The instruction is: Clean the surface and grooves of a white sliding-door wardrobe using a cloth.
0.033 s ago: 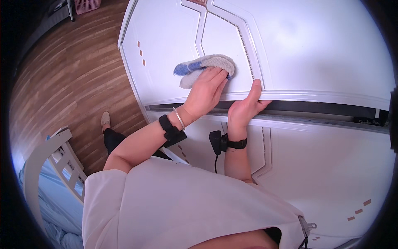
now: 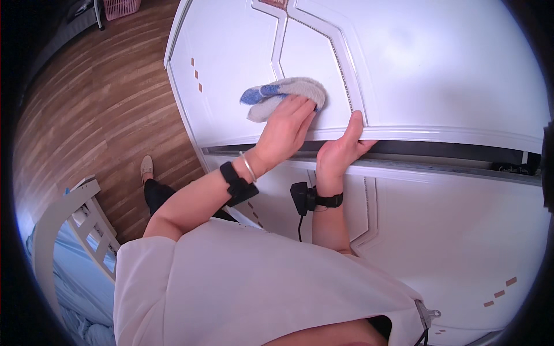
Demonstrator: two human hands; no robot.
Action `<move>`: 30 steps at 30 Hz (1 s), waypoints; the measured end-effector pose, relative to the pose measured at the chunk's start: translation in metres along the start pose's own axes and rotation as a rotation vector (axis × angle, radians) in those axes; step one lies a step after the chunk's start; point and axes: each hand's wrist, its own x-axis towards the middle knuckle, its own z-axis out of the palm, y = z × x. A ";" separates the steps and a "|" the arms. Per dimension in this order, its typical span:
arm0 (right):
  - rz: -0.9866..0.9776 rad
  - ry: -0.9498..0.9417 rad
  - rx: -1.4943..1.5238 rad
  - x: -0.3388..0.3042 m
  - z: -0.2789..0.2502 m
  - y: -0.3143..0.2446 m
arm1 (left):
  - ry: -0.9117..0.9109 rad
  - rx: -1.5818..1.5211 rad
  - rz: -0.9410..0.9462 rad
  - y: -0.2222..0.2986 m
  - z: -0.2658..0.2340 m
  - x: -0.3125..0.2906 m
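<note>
A grey-and-white cloth with blue patches (image 2: 271,95) lies bunched against the white cabinet door (image 2: 314,55). My left hand (image 2: 287,127) presses it there, fingers together over its right part and partly sunk in its folds. To the right, my right hand (image 2: 344,149) grips the door's near edge. Its thumb rests on the door's face, while the other fingers go behind the edge and are mostly hidden. A narrow dark gap (image 2: 427,150) runs along this edge, between the door and a second white panel (image 2: 438,225).
Wood-look floor (image 2: 109,92) spreads to the left, with a pink basket (image 2: 121,7) at its far end. At lower left stands a white slatted rail (image 2: 95,225) beside light blue bedding (image 2: 75,271). Dark fabric (image 2: 513,168) shows inside the gap's right end.
My left hand and the cloth have shifted very slightly left along the door. My right hand keeps its grip in the same place.
</note>
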 end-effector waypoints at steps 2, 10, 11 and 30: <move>-0.005 0.031 0.003 0.000 0.004 0.000 | -0.030 -0.016 -0.026 0.002 0.003 -0.016; 0.001 -0.002 0.018 0.000 0.003 -0.001 | 0.023 0.018 0.018 0.002 0.001 0.003; -0.001 -0.003 0.021 0.000 0.004 -0.002 | 0.024 0.019 0.021 0.003 0.004 -0.002; -0.008 0.006 0.009 -0.002 0.000 0.003 | 0.077 0.016 0.017 0.007 0.007 -0.010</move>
